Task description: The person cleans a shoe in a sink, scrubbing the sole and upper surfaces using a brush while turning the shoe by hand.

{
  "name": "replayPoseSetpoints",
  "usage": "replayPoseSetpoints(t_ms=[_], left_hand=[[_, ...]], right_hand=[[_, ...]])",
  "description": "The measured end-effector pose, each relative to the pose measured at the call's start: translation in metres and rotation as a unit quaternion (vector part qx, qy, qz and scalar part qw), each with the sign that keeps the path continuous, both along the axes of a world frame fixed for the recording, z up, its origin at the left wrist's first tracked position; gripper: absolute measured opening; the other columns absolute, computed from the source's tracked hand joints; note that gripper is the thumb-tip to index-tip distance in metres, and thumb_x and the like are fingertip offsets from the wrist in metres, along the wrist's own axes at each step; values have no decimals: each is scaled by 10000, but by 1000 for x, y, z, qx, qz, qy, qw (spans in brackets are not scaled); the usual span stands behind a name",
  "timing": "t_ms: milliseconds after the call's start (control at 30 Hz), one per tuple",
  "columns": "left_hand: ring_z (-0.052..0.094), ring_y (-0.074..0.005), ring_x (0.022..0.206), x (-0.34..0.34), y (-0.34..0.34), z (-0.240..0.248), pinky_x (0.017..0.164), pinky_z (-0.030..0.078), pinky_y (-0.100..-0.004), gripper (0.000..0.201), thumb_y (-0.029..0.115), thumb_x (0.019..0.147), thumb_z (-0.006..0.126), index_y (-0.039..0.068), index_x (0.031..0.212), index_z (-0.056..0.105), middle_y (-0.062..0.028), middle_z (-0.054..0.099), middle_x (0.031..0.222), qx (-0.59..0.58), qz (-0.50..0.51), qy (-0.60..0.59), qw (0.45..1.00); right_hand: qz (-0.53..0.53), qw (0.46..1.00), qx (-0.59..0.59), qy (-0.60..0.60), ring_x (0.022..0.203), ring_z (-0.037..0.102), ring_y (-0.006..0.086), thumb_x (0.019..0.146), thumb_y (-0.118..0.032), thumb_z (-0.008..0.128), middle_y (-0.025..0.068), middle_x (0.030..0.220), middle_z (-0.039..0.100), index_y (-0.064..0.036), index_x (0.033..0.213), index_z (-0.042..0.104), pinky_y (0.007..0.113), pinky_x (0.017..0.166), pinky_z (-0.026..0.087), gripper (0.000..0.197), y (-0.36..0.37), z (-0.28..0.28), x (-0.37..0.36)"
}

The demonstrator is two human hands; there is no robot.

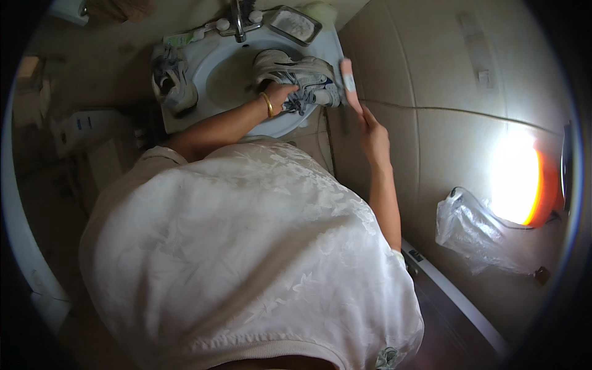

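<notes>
My left hand (282, 97), with a gold bangle at the wrist, grips a grey-and-white sneaker (302, 65) by its laced opening. The sneaker lies tilted over the right side of the white washbasin (198, 74), its sole side turned away from me. My right hand (375, 139) is closed around the lower end of a long pink brush (349, 83). The brush stands upright to the right of the sneaker's end, beside the tiled wall; its bristles are too blurred to make out. A second sneaker (179, 92) rests on the basin's left rim.
A faucet (239, 24) stands at the basin's back. Right of it sits a rectangular dish (295, 26) with whitish contents; a tube (183, 39) lies at the back left. On the right wall are a bright orange-rimmed lamp (539, 185) and a clear plastic bag (475, 231).
</notes>
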State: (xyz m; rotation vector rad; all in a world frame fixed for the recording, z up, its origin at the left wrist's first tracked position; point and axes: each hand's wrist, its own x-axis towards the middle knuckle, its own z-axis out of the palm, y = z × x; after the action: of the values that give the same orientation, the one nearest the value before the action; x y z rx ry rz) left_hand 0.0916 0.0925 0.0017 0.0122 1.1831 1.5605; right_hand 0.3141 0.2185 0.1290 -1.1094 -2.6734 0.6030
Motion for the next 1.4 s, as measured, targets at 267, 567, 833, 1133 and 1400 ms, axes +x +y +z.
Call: replayPoseSetpoints(t_ms=[267, 567, 833, 1133, 1400], left_hand=[[615, -246, 807, -12, 22, 12, 759, 502, -375, 158, 81, 806, 506, 7, 935, 558, -114, 621, 897, 3, 32, -186, 982], [616, -254, 784, -4, 28, 14, 765, 499, -372, 145, 90, 812, 481, 0, 903, 550, -117, 618, 867, -54, -43, -63, 996], [611, -242, 798, -14, 17, -2, 752, 503, -371, 144, 117, 814, 487, 11, 895, 542, -106, 616, 867, -14, 41, -202, 978], [613, -260, 783, -7, 25, 15, 771, 498, -377, 145, 112, 810, 487, 1, 885, 543, -122, 618, 865, -19, 49, -204, 978], [611, -247, 758, -13, 20, 5, 726, 506, -382, 128, 114, 804, 499, 15, 872, 543, -105, 613, 828, -42, 84, -200, 975]], right_hand=[[-20, 997, -33, -64, 878, 580, 343, 872, -307, 460, 188, 925, 607, -148, 1156, 544, 386, 736, 465, 336, 7, 28, -7], [-30, 992, -86, -85, 914, 565, 337, 869, -334, 435, 175, 967, 602, -149, 1103, 572, 384, 759, 454, 329, -2, 25, -44], [-61, 993, -94, -31, 923, 562, 341, 869, -326, 448, 197, 963, 594, -124, 1128, 554, 397, 758, 455, 345, -10, 10, 25], [-44, 998, -27, -29, 848, 578, 360, 882, -348, 404, 194, 871, 613, -122, 1122, 543, 437, 706, 456, 359, 5, 14, -43], [-109, 982, -141, -60, 982, 553, 334, 879, -249, 469, 184, 1026, 586, -155, 1204, 507, 356, 799, 445, 339, -28, 34, 23]])
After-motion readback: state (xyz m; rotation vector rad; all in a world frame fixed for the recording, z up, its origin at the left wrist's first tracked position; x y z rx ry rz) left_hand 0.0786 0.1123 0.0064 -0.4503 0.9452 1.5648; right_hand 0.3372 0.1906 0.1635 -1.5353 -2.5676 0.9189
